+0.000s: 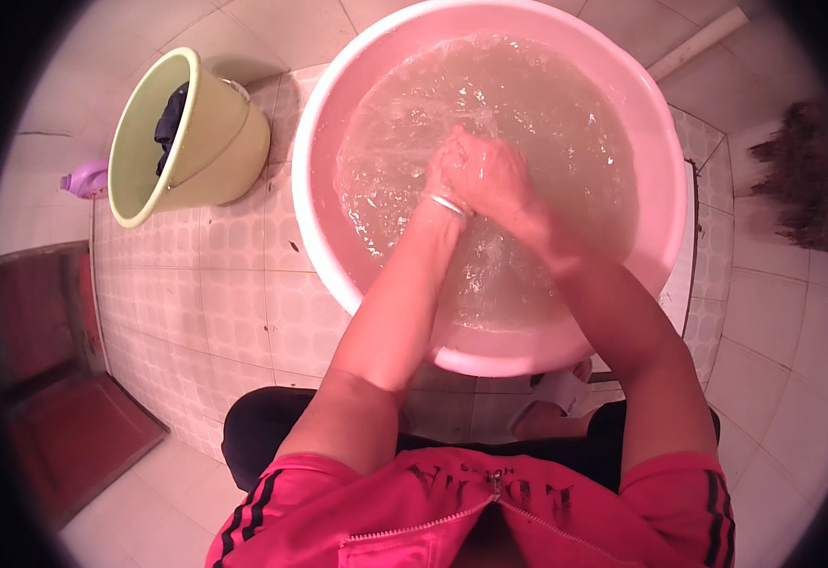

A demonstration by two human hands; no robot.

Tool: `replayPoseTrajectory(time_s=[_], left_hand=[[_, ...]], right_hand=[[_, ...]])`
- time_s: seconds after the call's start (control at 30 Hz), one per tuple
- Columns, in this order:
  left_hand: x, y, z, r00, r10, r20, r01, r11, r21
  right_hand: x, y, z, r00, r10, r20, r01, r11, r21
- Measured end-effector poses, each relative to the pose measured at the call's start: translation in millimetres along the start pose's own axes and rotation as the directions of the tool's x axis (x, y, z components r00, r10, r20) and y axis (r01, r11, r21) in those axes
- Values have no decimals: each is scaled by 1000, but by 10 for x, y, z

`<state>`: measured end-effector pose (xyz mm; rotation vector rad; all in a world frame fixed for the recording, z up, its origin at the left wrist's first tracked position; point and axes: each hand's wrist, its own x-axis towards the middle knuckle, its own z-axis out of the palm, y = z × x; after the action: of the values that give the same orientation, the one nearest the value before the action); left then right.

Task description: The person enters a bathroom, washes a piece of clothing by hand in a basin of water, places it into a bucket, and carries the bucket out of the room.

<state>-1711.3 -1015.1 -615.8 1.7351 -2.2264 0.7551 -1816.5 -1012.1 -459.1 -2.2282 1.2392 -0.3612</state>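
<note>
A large pink basin (655,123) filled with cloudy, bubbly water (565,161) is in front of me. Over its middle my two hands are pressed together, wet and at the water's surface. My left hand (443,170), with a pale bangle (449,204) at its wrist, is closed against the right one. My right hand (497,178) is curled over the left fingers. What lies between them, if anything, is hidden. Ripples and splashes spread around both hands, and whatever is under the murky water cannot be seen.
A yellow-green bucket (208,142) with dark cloth (170,123) inside stands at the left. Beyond it is a purple bottle (86,180). Dark brush bristles (802,180) show at the right. A red mat (92,445) lies lower left on the tiled floor (234,312); my slippered foot (551,402) is by the basin.
</note>
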Motion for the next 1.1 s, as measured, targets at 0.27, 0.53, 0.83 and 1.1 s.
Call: replayPoseTrajectory(time_s=[0.27,0.53,0.83,1.1], left_hand=[[413,-331,-498,354,-181,918,399,-858,-323],[551,104,-1191,236,227,945,574,-817,53],[807,152,-1240,692,-81,717,89,-976,-197],[731,33,-1483,646,318,694,486,-873,-52]], right_hand=[[3,1025,-103,941,-327,-88,311,936,-164],[-165,829,-186,895,-388,217,427,888,-172],[264,399,-360,948,-135,-288,142,990,3],[404,925,-558,887,-163,433,-155,777,610]])
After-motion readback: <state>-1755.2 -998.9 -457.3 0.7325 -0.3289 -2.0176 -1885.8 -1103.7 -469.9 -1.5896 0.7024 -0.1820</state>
